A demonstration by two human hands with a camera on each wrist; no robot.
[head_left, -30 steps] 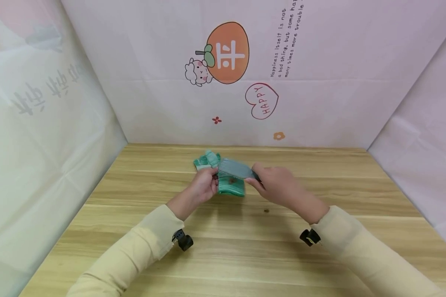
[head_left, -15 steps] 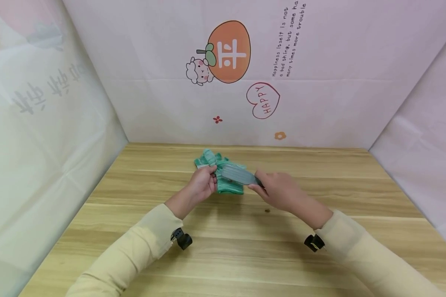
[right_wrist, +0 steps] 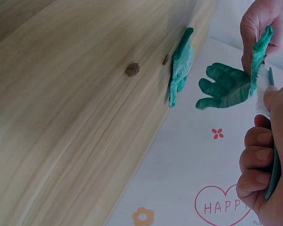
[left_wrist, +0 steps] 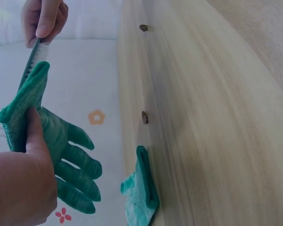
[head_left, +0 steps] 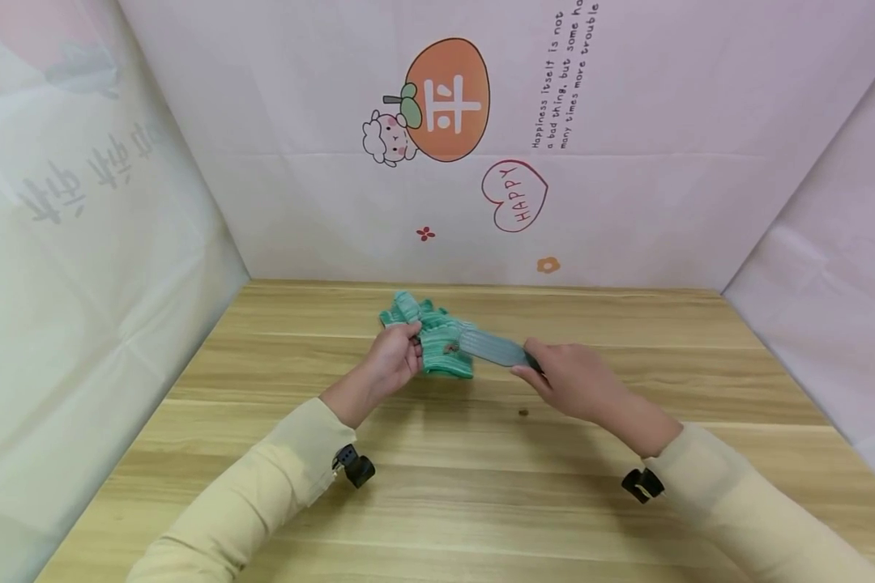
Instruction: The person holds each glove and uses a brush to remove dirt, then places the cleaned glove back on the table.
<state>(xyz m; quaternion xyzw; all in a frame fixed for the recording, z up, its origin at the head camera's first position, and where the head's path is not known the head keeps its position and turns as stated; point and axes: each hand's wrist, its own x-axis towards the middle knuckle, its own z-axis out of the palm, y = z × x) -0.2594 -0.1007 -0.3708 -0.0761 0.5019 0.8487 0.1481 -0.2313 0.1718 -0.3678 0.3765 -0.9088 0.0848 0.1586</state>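
Note:
My left hand (head_left: 397,356) pinches the cuff edge of a green knitted glove (head_left: 441,354) and holds it just above the wooden table (head_left: 437,486). My right hand (head_left: 572,379) grips a grey-green brush (head_left: 492,348) whose white bristles (right_wrist: 262,92) meet the glove's right edge. A small brown speck sits on the held glove. In the left wrist view the glove (left_wrist: 47,141) hangs from my left hand (left_wrist: 19,188), with the brush (left_wrist: 33,56) above it. A second green glove (head_left: 404,308) lies on the table behind.
Small brown crumbs (head_left: 523,412) lie on the table in front of my right hand; the right wrist view shows one crumb (right_wrist: 132,69) near the lying glove (right_wrist: 181,63). White printed sheets wall the table on three sides.
My right hand has drawn the brush to the right across the held glove, off its middle to its right edge. The left hand has kept its hold in place.

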